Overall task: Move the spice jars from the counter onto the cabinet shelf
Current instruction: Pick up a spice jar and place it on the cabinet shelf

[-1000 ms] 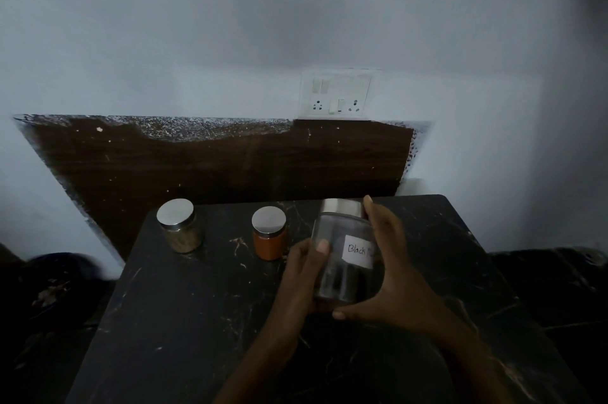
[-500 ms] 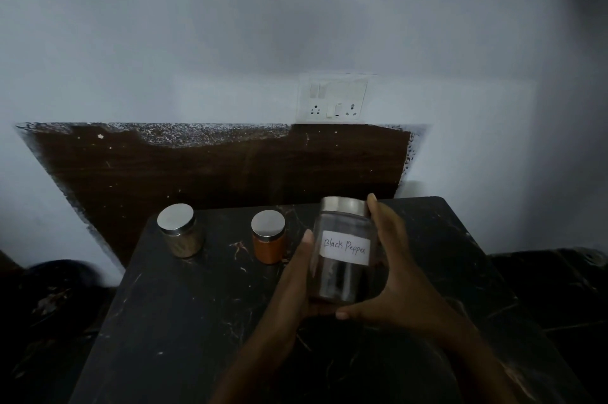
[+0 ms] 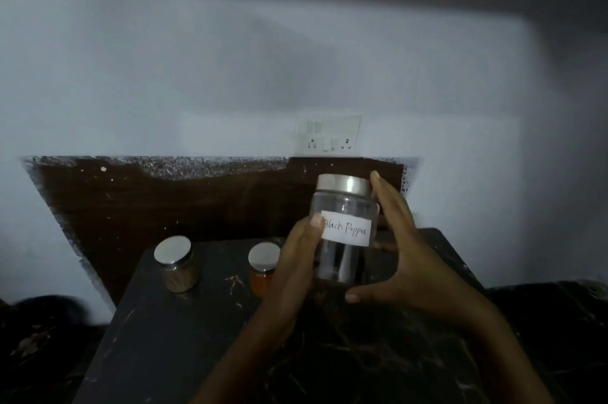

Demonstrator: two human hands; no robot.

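A clear jar [image 3: 343, 202] with a silver lid and a white label reading "Black Pepper" is held up above the dark counter [image 3: 184, 337]. My left hand [image 3: 296, 265] grips its left side, thumb on the label's edge. My right hand [image 3: 404, 249] cups its right side, fingers reaching up to the lid. Two more jars stand at the counter's back: a brownish one with a silver lid [image 3: 176, 263] at the left, and an orange one [image 3: 261, 267] partly hidden behind my left hand. No cabinet shelf is in view.
A dark brown wooden panel [image 3: 164, 202] leans against the pale wall behind the counter. A white socket plate [image 3: 329, 135] sits on the wall above it. Dark, dim floor lies to both sides of the counter.
Both hands have lifted the pepper jar off the counter and turned it, so its label now faces me. The other two jars have not moved.
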